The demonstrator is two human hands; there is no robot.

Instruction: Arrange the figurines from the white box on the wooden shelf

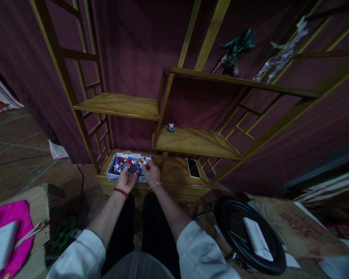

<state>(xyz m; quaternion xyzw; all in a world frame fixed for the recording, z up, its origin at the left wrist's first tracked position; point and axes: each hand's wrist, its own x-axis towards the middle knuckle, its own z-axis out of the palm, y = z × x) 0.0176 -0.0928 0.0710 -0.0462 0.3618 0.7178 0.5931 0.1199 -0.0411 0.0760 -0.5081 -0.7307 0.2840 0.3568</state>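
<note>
The left hand (pixel 127 179) curls its fingers around a dark round object (pixel 132 169), held at the near edge of a small white box (pixel 113 175); the right hand (pixel 151 172) pinches one small figurine (pixel 143 161) between thumb and fingertips, just above the box's right end. The box sits at the near left corner of the lowest wooden shelf (pixel 174 176) and is crowded with little coloured pieces, too small and jumbled to count. One phone (pixel 193 168) lies flat on the same shelf, toward its right edge, well apart from the box. On the middle shelf board (pixel 197 141) above, one tiny figure (pixel 171 128) stands upright near the back left corner. The top right board carries two ornaments: one dark green figure (pixel 235 52) and one clear glass-like figure (pixel 282 56) beside it. On the floor to the right lies one black ring (pixel 247 232) with a white pack resting inside it. One pink bag (pixel 13 230) shows at the lower left.
</note>
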